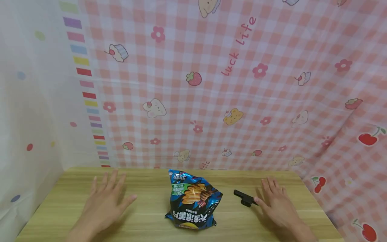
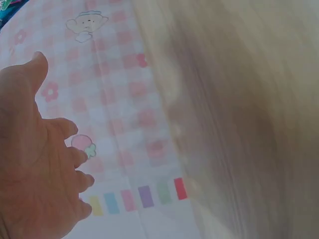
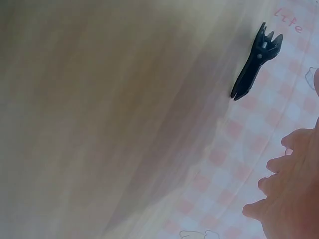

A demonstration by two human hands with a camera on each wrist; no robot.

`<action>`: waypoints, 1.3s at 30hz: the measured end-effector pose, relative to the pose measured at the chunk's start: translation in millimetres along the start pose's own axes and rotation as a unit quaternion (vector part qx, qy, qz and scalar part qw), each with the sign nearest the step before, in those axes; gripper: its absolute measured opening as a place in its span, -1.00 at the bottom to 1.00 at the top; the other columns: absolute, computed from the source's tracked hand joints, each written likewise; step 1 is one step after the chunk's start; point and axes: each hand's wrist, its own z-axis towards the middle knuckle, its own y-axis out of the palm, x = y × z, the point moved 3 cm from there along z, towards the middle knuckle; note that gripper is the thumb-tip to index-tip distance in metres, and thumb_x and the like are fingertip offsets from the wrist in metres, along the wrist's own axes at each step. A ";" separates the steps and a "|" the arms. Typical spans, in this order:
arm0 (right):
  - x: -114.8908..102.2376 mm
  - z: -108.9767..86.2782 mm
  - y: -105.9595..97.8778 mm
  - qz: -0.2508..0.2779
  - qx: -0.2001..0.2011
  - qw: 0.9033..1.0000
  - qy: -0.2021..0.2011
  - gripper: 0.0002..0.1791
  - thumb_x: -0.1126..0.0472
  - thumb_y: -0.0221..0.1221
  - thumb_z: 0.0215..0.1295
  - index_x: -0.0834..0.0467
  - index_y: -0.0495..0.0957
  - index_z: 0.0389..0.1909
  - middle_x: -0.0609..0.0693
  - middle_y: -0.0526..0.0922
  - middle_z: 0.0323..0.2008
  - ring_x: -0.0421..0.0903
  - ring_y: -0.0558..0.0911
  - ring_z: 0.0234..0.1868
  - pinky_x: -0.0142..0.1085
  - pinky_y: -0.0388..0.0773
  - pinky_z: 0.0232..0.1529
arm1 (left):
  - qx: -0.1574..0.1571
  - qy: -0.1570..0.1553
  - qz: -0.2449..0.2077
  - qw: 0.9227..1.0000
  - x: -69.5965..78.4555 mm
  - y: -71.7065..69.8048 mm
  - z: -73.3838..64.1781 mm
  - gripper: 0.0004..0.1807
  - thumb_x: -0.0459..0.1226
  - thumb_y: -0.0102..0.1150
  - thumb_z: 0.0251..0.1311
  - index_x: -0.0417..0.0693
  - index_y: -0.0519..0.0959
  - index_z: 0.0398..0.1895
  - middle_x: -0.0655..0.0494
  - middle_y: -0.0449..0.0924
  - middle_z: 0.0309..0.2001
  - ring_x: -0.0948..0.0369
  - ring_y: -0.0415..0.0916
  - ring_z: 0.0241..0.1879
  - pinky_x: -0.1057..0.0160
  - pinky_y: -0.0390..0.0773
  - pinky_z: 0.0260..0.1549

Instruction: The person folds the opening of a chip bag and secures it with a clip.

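A blue and black bag of potato chips lies on the wooden table between the two hands, its printing upside down to me. A sliver of the bag shows in the top left corner of the left wrist view. My left hand is to the left of the bag, fingers spread, holding nothing. Between the bag and my right hand lies a small black clip. The right thumb reaches close to the clip's near end, and the fingers extend forward with nothing in them. In the right wrist view the clip appears above the fingertips.
The light wooden table ends at a pink checked curtain hanging along its back. Another cherry-print curtain borders the right side, and a white dotted cloth borders the left.
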 end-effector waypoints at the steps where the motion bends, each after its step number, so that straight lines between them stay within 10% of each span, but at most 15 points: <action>1: -1.3 -0.2 -0.3 0.000 0.000 1.000 -0.001 -0.07 -0.22 0.08 0.57 0.35 0.04 0.62 0.45 -0.05 0.60 0.47 -0.06 0.59 0.48 -0.14 0.45 | 0.000 0.001 -0.001 1.000 1.6 -0.4 0.6 -0.04 0.29 -0.03 0.49 -0.28 0.18 0.60 -0.43 -0.13 0.61 -0.50 -0.17 0.53 -0.37 -0.52 0.47; 39: -54.2 -6.1 1.0 0.026 0.036 0.998 -0.044 -0.11 -0.12 0.19 0.53 0.31 0.10 0.62 0.37 0.10 0.59 0.42 0.03 0.59 0.49 0.02 0.40 | 0.060 0.056 0.008 0.997 46.5 3.8 8.6 -0.06 0.27 0.03 0.47 -0.21 0.18 0.62 -0.30 -0.03 0.63 -0.34 -0.09 0.58 -0.30 -0.43 0.53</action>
